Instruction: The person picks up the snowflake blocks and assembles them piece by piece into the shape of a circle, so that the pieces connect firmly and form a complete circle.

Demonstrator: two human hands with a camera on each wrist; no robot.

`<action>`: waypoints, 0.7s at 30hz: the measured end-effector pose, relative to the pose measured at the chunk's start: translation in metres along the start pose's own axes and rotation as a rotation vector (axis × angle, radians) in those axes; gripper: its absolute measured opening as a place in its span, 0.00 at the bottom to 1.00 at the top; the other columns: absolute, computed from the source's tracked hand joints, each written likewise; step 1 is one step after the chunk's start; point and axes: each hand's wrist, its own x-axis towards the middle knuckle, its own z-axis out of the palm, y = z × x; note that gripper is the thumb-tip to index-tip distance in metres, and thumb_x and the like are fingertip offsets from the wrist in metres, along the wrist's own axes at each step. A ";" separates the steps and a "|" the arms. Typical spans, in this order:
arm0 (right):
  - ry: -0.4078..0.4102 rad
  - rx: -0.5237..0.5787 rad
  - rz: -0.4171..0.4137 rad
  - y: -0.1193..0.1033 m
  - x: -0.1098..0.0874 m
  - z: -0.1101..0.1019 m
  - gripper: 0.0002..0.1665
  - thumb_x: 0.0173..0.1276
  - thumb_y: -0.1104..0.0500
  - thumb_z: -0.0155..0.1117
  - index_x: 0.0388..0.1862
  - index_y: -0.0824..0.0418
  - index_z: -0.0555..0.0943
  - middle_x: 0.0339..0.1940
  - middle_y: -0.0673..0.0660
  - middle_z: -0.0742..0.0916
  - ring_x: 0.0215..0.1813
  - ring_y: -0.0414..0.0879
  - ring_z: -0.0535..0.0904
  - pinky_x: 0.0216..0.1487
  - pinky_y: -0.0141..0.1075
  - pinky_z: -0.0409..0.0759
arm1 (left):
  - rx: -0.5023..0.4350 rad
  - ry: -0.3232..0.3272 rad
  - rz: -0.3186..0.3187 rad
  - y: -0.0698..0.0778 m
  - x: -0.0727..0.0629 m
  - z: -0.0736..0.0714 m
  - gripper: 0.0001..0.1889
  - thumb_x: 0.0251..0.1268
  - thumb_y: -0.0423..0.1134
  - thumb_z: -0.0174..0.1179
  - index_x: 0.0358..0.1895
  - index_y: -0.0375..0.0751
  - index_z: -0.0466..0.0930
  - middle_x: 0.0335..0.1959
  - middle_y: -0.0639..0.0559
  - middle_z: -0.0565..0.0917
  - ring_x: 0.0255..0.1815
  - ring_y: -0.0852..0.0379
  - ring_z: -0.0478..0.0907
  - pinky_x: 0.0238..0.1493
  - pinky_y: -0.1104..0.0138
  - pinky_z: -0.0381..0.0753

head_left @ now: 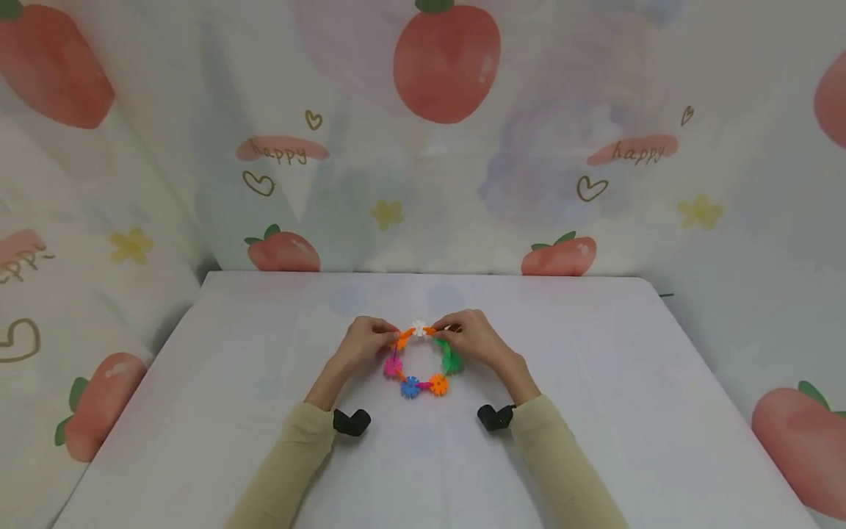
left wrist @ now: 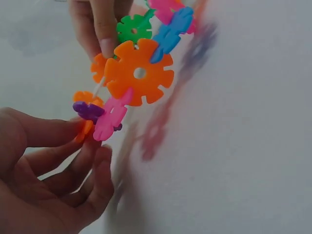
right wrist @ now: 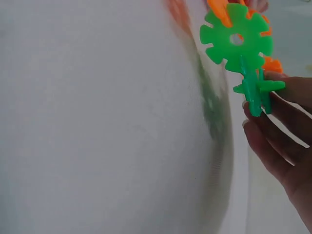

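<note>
A ring of interlocking snowflake discs (head_left: pixel 410 387) is held up between both hands, over the table. Its discs are orange, pink, blue, green, purple and white; the white disc (head_left: pixel 418 329) sits at the far side. The left hand (head_left: pixel 363 339) pinches the ring's far left, where an orange disc meets a purple disc (left wrist: pixel 88 111) and a pink disc (left wrist: pixel 112 118). On the far right, the right hand (head_left: pixel 472 334) grips it by green discs (right wrist: pixel 252 92) between thumb and fingers. A large green disc (right wrist: pixel 219 41) shows above these fingers. Some joints are hidden behind the fingertips.
A white-covered table (head_left: pixel 423 470) lies under the hands. Behind it hangs a fruit-printed cloth (head_left: pixel 423 184), which also runs along the sides. Each wrist carries a small black camera, one on the left (head_left: pixel 352 422) and one on the right (head_left: pixel 495 418).
</note>
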 end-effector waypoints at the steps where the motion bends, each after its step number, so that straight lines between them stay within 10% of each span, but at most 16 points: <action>1: 0.000 0.000 0.009 0.003 0.004 -0.001 0.09 0.70 0.60 0.70 0.45 0.59 0.92 0.44 0.55 0.93 0.43 0.49 0.86 0.48 0.42 0.86 | 0.016 -0.003 -0.001 0.001 0.005 -0.001 0.11 0.71 0.37 0.65 0.47 0.33 0.89 0.34 0.48 0.87 0.32 0.55 0.79 0.36 0.69 0.80; 10: -0.027 -0.004 0.104 0.022 0.035 -0.011 0.11 0.72 0.58 0.69 0.48 0.57 0.92 0.48 0.55 0.92 0.47 0.49 0.83 0.48 0.39 0.83 | 0.078 -0.015 -0.001 0.006 0.048 -0.004 0.11 0.70 0.37 0.66 0.46 0.34 0.90 0.28 0.49 0.83 0.28 0.56 0.74 0.30 0.71 0.73; 21: -0.110 -0.055 0.149 0.033 0.044 -0.011 0.12 0.73 0.59 0.67 0.52 0.59 0.90 0.51 0.58 0.91 0.52 0.51 0.83 0.57 0.44 0.84 | 0.239 -0.068 0.016 0.006 0.062 0.002 0.11 0.70 0.38 0.66 0.45 0.33 0.90 0.32 0.48 0.84 0.27 0.57 0.72 0.27 0.73 0.73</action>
